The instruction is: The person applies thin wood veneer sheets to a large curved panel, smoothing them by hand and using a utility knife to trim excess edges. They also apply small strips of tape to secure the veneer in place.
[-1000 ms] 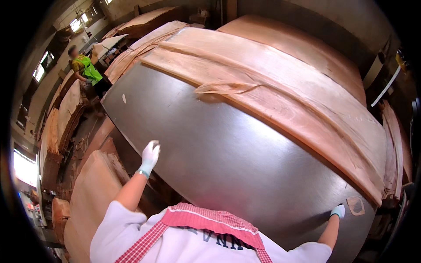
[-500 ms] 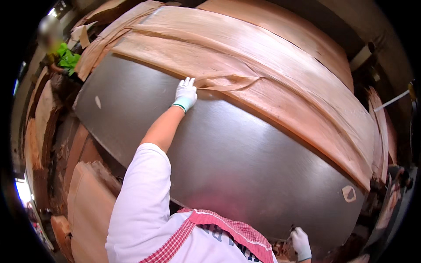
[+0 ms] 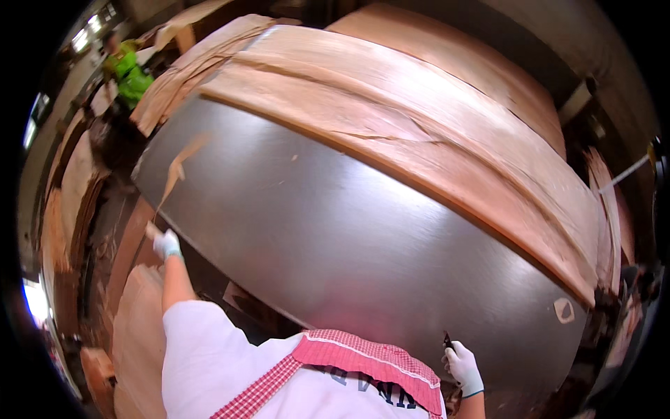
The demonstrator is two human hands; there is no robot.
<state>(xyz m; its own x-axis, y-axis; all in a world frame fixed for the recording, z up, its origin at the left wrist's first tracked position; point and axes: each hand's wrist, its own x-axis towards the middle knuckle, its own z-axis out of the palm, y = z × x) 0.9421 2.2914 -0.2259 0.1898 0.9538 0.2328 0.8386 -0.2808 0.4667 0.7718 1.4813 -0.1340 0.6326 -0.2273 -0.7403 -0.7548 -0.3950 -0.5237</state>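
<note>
My left hand (image 3: pixel 166 244), in a white work glove, is stretched out past the near left edge of the metal tabletop (image 3: pixel 293 223). Its fingers are closed on a narrow strip of wood veneer (image 3: pixel 174 176), whose thin tail trails up over the table's left end. At the lower right, my gloved right hand (image 3: pixel 462 366) grips a small dark knife (image 3: pixel 447 339) with its tip pointing up; its exact shape is too small to tell. Wide pinkish-tan veneer sheets (image 3: pixel 363 112) lie layered across the far half of the table, a long straight edge facing me.
A small veneer scrap (image 3: pixel 564 310) lies near the table's right end. Veneer stacks stand at the left (image 3: pixel 73 188) and lower left (image 3: pixel 136 328). Another person in green (image 3: pixel 132 77) is at the far left. A pale rod (image 3: pixel 624 173) juts in at the right.
My left hand has swung from the sheets' edge toward me and left, pulling the loose veneer strip off with it. My right hand has risen slightly, and the dark knife shows more.
</note>
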